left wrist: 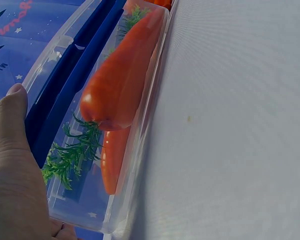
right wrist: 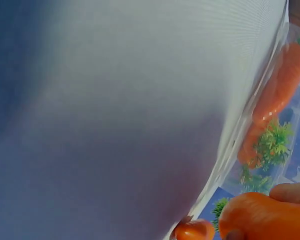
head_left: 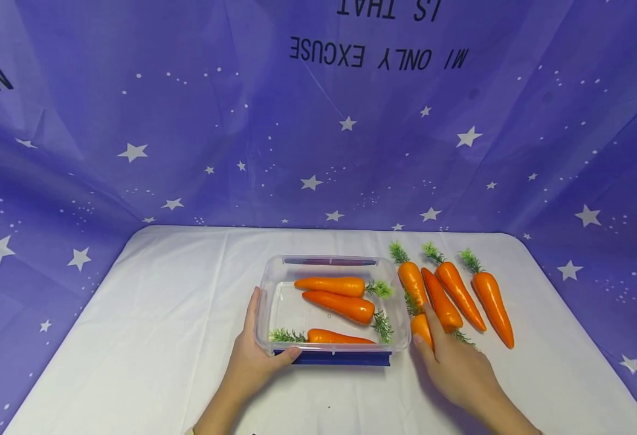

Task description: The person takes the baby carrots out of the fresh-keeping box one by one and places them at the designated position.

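Observation:
A clear plastic box [head_left: 404, 338] with blue latches stands on the table, three carrots [head_left: 342, 307] lying inside it. My left hand [head_left: 255, 356] holds the box at its front left corner, thumb over the front rim by the blue latch [left wrist: 65, 85] and fingers along the left wall. Just right of the box, my right hand [head_left: 457, 365] grips an orange carrot [right wrist: 265, 217] between thumb and fingers. Its leafy green top points away from me, toward the box's right wall. The hand covers part of this carrot in the head view.
Several more carrots lie right of the box, among them one at the far right [head_left: 492, 308] and one beside the box [head_left: 412, 283]. A white cloth [head_left: 161, 338] covers the table. Behind it hangs a purple curtain [head_left: 275, 151] with white stars.

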Demonstrator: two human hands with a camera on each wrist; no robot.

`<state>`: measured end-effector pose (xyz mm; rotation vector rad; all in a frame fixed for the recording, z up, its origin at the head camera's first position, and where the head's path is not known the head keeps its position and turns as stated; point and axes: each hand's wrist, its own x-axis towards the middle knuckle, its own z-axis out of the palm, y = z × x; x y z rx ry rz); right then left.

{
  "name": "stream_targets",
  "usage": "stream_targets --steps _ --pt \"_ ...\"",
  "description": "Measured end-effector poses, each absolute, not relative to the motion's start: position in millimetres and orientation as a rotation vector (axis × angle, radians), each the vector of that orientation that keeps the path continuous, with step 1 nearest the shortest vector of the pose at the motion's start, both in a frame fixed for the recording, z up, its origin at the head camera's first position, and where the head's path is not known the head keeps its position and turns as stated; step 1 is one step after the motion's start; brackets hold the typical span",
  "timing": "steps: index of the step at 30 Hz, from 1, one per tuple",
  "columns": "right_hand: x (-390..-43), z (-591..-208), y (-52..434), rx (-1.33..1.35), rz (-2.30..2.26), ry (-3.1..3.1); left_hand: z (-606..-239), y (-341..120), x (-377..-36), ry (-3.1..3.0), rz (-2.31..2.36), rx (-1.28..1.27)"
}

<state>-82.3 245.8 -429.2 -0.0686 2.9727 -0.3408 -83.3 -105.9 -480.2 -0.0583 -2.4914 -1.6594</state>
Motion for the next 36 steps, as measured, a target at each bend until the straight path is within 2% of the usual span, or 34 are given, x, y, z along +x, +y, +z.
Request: stream_targets --steps 23,36 --pt "-86.4 -437.8 247.4 -0.063 -0.154 2.85 -480.0 -106.6 -82.6 -2.508 -1.63 -0.078" --pt "-82.9 -434.6 248.8 -0.169 -0.023 2.826 -479.0 -107.4 -82.8 -2.512 -1.623 -0.095"
